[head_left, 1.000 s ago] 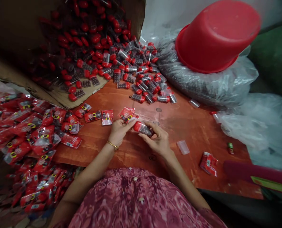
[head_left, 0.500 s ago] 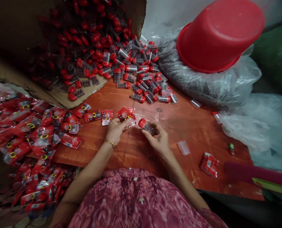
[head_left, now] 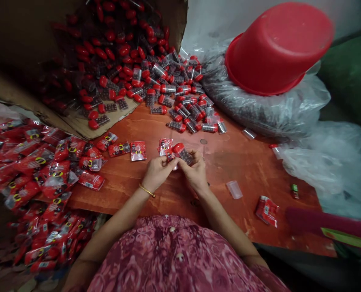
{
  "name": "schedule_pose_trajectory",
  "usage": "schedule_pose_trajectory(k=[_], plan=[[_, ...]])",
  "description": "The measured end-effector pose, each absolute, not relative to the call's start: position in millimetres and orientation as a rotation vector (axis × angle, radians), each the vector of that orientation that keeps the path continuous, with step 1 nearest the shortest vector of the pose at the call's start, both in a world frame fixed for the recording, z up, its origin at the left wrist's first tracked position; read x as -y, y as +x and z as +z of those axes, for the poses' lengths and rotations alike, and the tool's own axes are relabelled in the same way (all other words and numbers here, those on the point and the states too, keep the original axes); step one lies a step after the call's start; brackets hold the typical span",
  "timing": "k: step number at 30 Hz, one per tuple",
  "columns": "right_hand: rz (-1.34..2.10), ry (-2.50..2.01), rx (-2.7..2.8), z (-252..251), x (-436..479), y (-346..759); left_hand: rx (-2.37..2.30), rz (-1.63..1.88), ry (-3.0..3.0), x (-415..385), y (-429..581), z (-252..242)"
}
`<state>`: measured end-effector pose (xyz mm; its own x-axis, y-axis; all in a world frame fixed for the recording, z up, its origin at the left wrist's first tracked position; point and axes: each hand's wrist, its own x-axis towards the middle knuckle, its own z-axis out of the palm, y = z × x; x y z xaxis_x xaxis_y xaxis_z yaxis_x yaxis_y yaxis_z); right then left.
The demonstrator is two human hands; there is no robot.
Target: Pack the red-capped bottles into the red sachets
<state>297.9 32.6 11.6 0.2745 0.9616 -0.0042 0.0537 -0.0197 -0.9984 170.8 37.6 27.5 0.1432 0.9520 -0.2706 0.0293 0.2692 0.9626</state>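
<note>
My right hand (head_left: 195,170) is closed around a small clear container (head_left: 184,154) with a red cap and dark round pieces inside. My left hand (head_left: 158,172) pinches a red printed plastic pouch (head_left: 169,154), and the capped end of the container touches it. The two hands meet at the thumbs over the wooden table (head_left: 119,194). Just behind them lies a flat red packet (head_left: 165,144). Another flat packet (head_left: 138,151) rests further left. How far the pouch's mouth is open is hidden by my fingers.
A cardboard box (head_left: 119,117) on its side spills many red-capped containers (head_left: 195,111). Filled red pouches (head_left: 40,162) are heaped at left. A red tub (head_left: 277,52) stands upside down on a plastic bag (head_left: 259,111). At right lie a clear cup (head_left: 235,190) and red packets (head_left: 267,211).
My left hand has drawn the pouch off the flat packet and toward me. My right hand has brought the container left, and its red cap now meets the pouch.
</note>
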Motion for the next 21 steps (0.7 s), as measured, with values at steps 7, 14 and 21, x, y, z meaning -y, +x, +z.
schedule_pose_trajectory(k=[7,14,21], plan=[[0.891,-1.37,1.206,15.8,-16.3,315.0,-1.195,0.987,0.564,-48.1,163.5,38.4],[0.79,-1.297,1.668,27.8,5.2,336.2,-1.106,0.893,0.409,-52.5,156.5,45.8],[0.636,-1.289,1.87,35.9,0.5,335.1,-1.164,0.904,0.479,-48.7,157.4,51.4]])
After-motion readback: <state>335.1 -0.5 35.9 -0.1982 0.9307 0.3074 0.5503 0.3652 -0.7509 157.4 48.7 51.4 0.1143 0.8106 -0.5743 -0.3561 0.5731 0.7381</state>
